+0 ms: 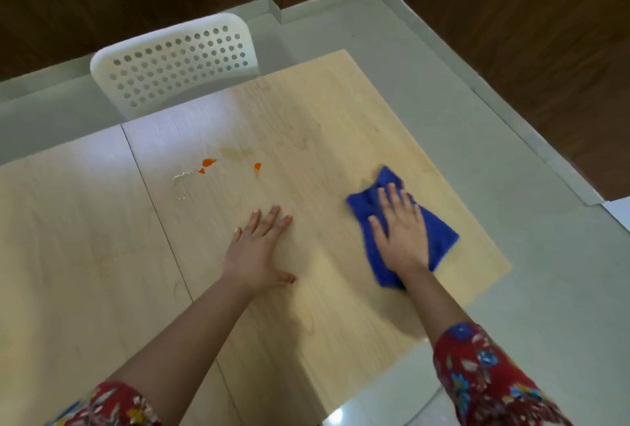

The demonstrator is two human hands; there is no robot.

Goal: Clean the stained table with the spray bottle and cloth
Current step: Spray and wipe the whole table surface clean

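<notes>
A blue cloth (439, 234) lies crumpled on the right part of the light wooden table (102, 255). My right hand (402, 231) presses flat on the cloth with straight, spread fingers. My left hand (259, 251) rests flat on the bare tabletop near the middle, fingers straight. Orange stains (208, 163) and a second orange spot (257, 166) sit farther back on the table, with a wet, foamy smear (180, 180) to their left. No spray bottle is in view.
A white perforated chair (174, 60) stands at the table's far edge. A seam (153, 200) runs between two tabletops. Grey floor (511, 152) lies beyond the right edge, bordered by dark wooden walls (511, 16).
</notes>
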